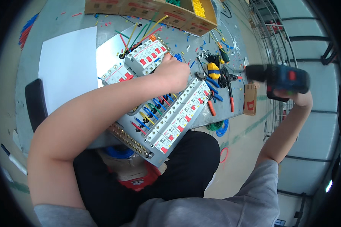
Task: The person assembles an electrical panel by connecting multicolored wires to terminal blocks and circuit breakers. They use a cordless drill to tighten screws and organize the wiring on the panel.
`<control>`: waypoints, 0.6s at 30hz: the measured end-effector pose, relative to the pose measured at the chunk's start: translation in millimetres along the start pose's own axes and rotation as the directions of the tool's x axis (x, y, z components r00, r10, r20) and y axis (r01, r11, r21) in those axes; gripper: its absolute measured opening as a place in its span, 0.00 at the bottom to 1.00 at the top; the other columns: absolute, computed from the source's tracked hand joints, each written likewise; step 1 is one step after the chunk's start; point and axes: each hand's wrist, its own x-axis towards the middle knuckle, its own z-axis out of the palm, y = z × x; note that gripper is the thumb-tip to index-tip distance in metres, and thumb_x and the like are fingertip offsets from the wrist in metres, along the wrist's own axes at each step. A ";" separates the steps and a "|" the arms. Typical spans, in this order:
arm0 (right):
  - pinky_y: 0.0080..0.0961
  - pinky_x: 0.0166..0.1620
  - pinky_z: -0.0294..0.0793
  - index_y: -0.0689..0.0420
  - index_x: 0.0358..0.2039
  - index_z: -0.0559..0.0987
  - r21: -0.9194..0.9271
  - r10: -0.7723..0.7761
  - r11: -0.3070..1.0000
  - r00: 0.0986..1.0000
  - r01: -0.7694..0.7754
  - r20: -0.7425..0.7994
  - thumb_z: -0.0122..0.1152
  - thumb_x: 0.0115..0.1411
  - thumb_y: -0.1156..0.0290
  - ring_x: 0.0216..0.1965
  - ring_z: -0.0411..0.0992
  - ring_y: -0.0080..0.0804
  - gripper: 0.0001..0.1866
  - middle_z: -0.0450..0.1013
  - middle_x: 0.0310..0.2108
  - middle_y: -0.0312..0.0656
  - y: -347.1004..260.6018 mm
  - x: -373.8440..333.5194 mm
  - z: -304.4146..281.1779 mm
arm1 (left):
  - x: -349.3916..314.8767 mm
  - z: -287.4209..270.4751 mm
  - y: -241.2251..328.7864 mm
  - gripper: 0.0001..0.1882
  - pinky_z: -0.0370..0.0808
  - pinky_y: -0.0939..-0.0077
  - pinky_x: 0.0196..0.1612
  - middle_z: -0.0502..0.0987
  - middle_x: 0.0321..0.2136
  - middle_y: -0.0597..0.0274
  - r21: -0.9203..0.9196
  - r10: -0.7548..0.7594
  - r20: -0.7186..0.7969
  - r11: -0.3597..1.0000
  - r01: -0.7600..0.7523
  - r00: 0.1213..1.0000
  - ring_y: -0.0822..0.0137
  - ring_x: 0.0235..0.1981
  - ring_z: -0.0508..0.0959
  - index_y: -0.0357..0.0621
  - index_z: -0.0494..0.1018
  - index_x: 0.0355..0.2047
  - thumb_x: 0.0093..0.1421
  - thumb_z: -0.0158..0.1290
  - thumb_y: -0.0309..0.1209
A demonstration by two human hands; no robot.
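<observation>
A metal electrical panel (125, 125) with rows of white circuit breakers (178, 119) with red switches lies slanted at the table's near edge, partly over my lap. My left hand (173, 75) rests over its upper right side, fingers curled down by the terminal strip next to the upper breakers (146, 56). What those fingers hold, if anything, is hidden. Out to the right, my right hand (295, 96) grips a dark blue cordless drill (288, 78), its thin bit pointing left toward the panel. The drill is somewhat blurred. Short coloured wires (149, 112) loop between the breaker rows.
Pliers (214, 90), a yellow-and-blue roll (213, 71), black cable ties (218, 60) and a green-handled screwdriver (224, 55) lie right of the panel. Cardboard boxes (140, 10) stand at the back. White paper (68, 68) covers the left side. A metal rack (274, 30) stands beyond the table.
</observation>
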 end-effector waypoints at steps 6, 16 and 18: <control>0.24 0.37 0.69 0.72 0.63 0.75 0.677 0.372 0.734 0.802 0.053 -0.467 0.68 0.65 0.70 0.27 0.68 0.22 0.29 0.71 0.27 0.33 35.4 -19.6 94.7 | -13.5 -65.5 -5.4 0.07 0.72 0.60 0.58 0.83 0.38 0.53 0.356 0.210 -0.071 0.919 -0.172 0.975 0.54 0.51 0.79 0.40 0.85 0.32 0.57 0.56 0.22; 0.23 0.34 0.70 0.67 0.59 0.77 0.710 0.738 0.586 0.105 0.391 -0.667 0.67 0.67 0.75 0.25 0.68 0.21 0.21 0.70 0.27 0.33 119.0 -61.3 280.1 | -8.7 -38.8 -10.9 0.08 0.71 0.62 0.58 0.82 0.38 0.62 0.486 0.358 0.069 0.803 -0.345 0.931 0.60 0.49 0.78 0.45 0.84 0.37 0.65 0.60 0.35; 0.22 0.34 0.70 0.67 0.58 0.78 0.719 0.749 0.585 0.090 0.375 -0.656 0.68 0.66 0.75 0.25 0.69 0.21 0.21 0.71 0.26 0.33 125.4 -61.3 293.4 | -3.4 -36.7 -5.4 0.08 0.71 0.64 0.57 0.84 0.39 0.62 0.543 0.362 0.106 0.759 -0.359 0.926 0.62 0.50 0.79 0.45 0.84 0.36 0.66 0.60 0.35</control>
